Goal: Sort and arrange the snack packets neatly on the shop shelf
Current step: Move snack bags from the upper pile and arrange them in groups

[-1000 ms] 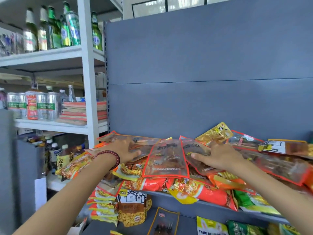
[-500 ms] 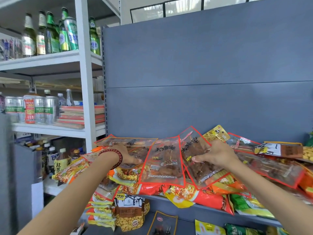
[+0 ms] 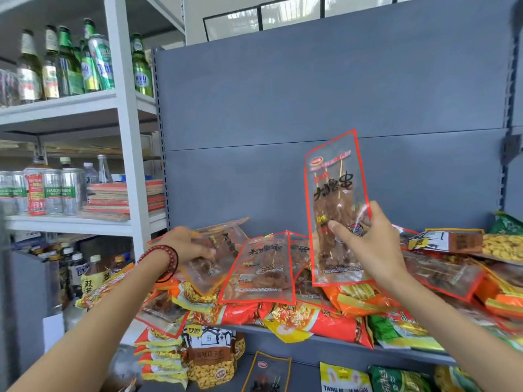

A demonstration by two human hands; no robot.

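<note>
Your right hand (image 3: 368,247) pinches 1 red-edged skewer packet (image 3: 335,193) by its lower half, thumb across the front, and holds it upright above the heap of snack packets (image 3: 325,321) near the middle of the shelf (image 3: 325,343). Your left hand (image 3: 188,244), bead bracelet (image 3: 167,260) at the wrist, curls its fingers round a second skewer packet (image 3: 223,250), tilted at the shelf's left end. A third skewer packet (image 3: 260,267) lies on the heap between them.

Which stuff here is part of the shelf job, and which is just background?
Job: raised packet in right hand; clear packet in left hand; packet pile; grey shelf.
Background: green bottles; cans; stacked booklets.
</note>
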